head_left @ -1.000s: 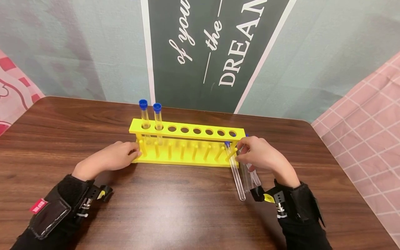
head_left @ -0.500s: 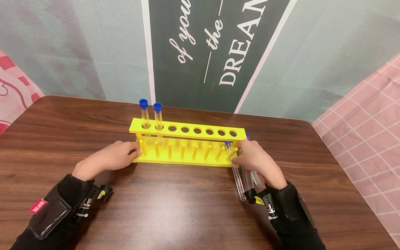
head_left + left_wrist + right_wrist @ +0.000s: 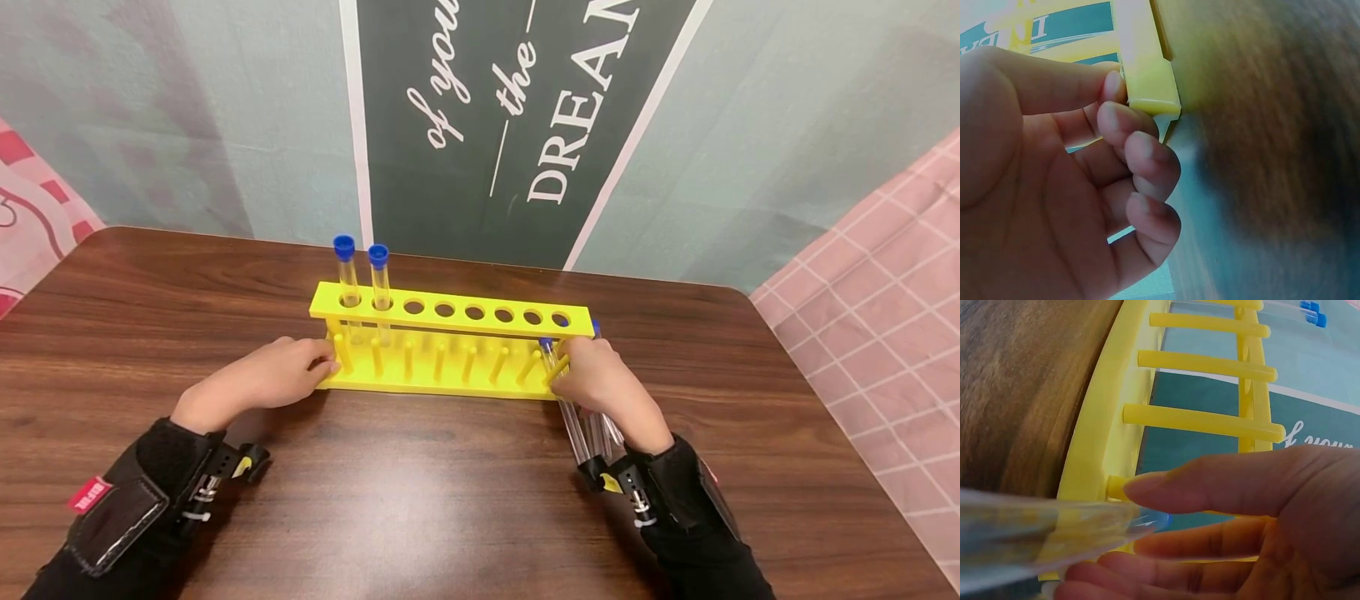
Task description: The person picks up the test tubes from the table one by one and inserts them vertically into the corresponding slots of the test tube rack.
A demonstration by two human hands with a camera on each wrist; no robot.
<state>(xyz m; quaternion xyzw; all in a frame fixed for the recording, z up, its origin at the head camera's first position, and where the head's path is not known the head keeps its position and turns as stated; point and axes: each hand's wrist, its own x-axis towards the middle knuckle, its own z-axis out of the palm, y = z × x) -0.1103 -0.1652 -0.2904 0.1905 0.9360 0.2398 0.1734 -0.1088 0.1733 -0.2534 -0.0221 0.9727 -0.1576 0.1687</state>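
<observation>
A yellow test-tube rack (image 3: 457,327) stands mid-table on the brown wood. Two clear tubes with blue caps (image 3: 345,275) (image 3: 379,279) stand upright in its two leftmost holes. My left hand (image 3: 324,365) grips the rack's left end; in the left wrist view the thumb and curled fingers of this hand (image 3: 1113,103) press on the rack's corner (image 3: 1147,75). My right hand (image 3: 570,375) lies at the rack's right end over several loose tubes (image 3: 577,429) that lean against it. In the right wrist view my right hand (image 3: 1122,519) pinches one tube (image 3: 1035,531) near its blue cap, beside the rack's pegs (image 3: 1204,422).
The table (image 3: 450,500) ends at a wall with a dark lettered banner (image 3: 510,125) behind the rack. Pink checked cloth (image 3: 885,317) hangs past the right edge and pink fabric (image 3: 30,233) past the left. The rack's other holes hold nothing.
My right hand has slid left and down onto the loose tubes and closed round one near its cap. The left hand and rack have stayed put.
</observation>
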